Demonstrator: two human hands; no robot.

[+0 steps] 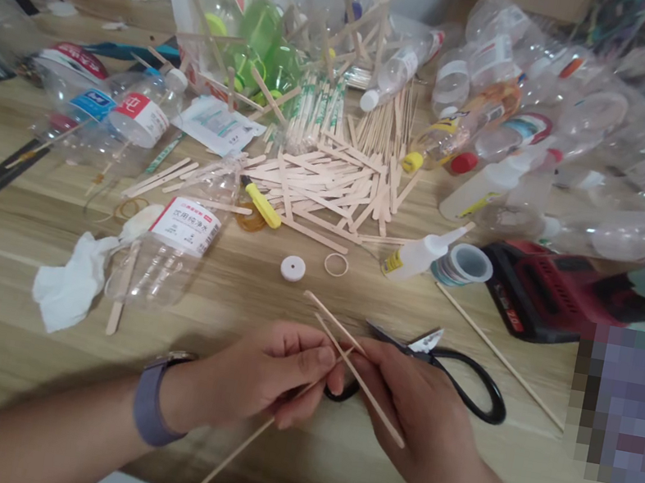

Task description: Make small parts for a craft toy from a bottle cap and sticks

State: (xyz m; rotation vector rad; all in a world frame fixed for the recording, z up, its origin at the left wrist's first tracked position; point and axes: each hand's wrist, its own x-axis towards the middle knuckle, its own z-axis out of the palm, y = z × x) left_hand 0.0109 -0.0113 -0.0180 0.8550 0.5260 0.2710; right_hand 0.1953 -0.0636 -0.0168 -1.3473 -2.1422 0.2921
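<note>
My left hand (291, 369), with a watch on a purple strap, pinches a thin wooden skewer (224, 466) that runs down toward the bottom edge. My right hand (418, 408) is closed around flat wooden sticks, its fingertips partly hidden. One stick (374, 405) crosses the skewer near both hands' fingertips, and another stick (331, 318) slants up to the left. Black-handled scissors (475, 385) lie behind and partly under my right hand, with their blades partly open.
Ahead lie a white disc (293, 268), a rubber ring (336, 264), a glue bottle (420, 255), a yellow cutter (262, 204) and a pile of wooden sticks (332, 185). A plastic bottle (170, 256) and tissue (69, 280) are left; a red-black battery tool (544, 289) is right.
</note>
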